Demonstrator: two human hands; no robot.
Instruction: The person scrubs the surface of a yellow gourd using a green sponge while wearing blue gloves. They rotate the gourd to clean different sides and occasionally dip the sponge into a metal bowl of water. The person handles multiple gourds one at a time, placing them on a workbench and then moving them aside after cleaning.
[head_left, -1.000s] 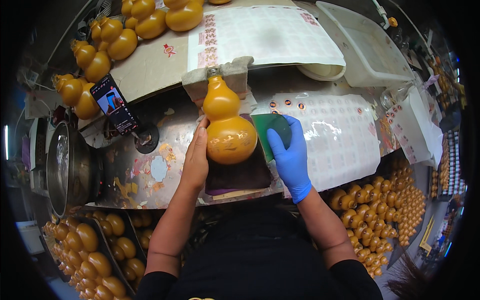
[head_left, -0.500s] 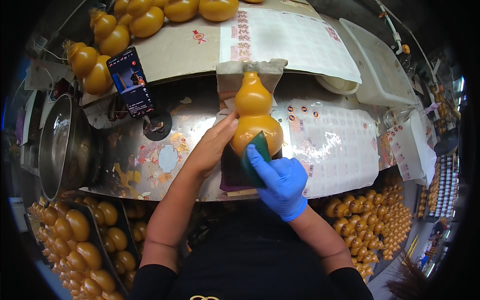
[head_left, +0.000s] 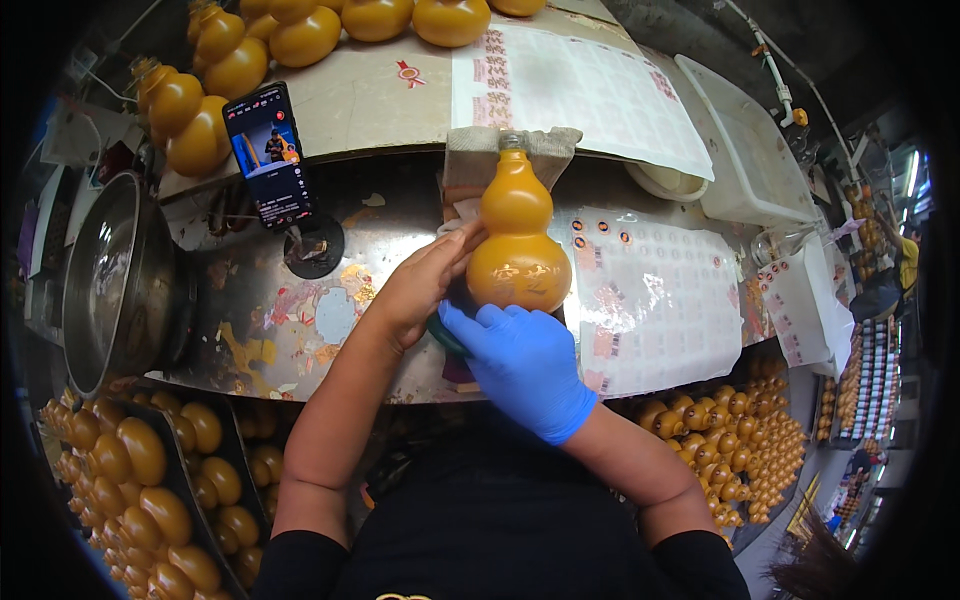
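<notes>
Left hand (head_left: 428,278) rests unclenched against the gourd bottle (head_left: 519,258); right hand (head_left: 528,365), angled leftward, grips a green pad (head_left: 446,337).

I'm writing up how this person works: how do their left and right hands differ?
The left hand is bare, while the right hand wears a blue glove. The left hand lies against the left side of the bottle; the right hand is at its base, holding a green pad, mostly hidden. Both hands are close to the bottle.
</notes>
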